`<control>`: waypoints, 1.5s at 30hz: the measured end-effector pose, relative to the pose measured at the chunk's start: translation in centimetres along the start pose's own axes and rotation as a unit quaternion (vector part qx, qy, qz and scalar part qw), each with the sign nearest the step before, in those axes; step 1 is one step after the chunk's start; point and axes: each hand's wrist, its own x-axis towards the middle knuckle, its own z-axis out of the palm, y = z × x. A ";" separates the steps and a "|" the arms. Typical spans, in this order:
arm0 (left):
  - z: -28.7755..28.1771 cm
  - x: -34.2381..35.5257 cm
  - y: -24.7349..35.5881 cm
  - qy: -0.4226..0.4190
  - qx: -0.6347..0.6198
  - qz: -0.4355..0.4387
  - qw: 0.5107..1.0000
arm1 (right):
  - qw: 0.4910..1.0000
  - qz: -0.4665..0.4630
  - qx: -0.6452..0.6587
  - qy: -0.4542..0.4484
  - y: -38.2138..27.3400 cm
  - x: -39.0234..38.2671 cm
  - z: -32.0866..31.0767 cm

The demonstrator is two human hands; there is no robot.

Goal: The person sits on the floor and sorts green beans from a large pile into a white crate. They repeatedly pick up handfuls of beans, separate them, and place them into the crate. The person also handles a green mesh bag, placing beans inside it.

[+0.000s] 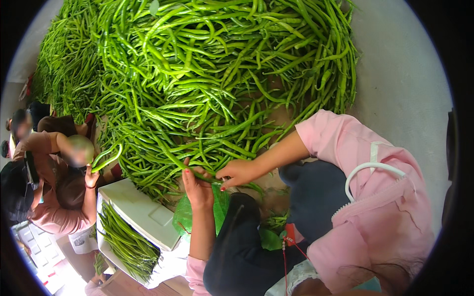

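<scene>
My left hand holds a long green chili pepper, fingers partly curled round it, beside a green mesh sack. My right hand is closed at the lower end of that pepper; whether it grips the pepper or a small object is too small to make out. Just beyond both hands lies a big heap of long green chilies. My knees in dark trousers are below.
A white box with neatly lined-up chilies stands at lower left. Co-workers sit at far left, one hand holding chilies. Grey floor borders the heap at right.
</scene>
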 end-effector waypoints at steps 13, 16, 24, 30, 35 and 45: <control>-1.8 0.3 1.0 0.004 -0.193 -0.056 0.980 | 0.823 -0.124 -0.523 0.182 5.8 0.8 -7.1; -2.4 0.7 0.9 -0.007 -0.197 -0.051 0.979 | 0.793 -0.235 -0.522 0.211 3.0 1.4 -6.6; -1.8 0.9 -0.6 0.015 0.027 -0.061 0.998 | 0.766 -0.384 -0.488 0.167 1.2 1.2 -5.2; 0.4 -0.9 -1.9 -0.007 0.067 -0.197 0.978 | 0.912 -0.370 -0.158 0.075 0.0 1.6 -3.1; 0.0 -0.4 -1.6 -0.036 0.111 -0.063 0.991 | 0.918 -0.131 -0.024 0.374 -1.1 2.6 -4.4; -1.7 0.3 -2.8 -0.036 0.454 0.256 0.853 | 0.898 -0.051 0.382 0.212 -4.9 3.8 -9.5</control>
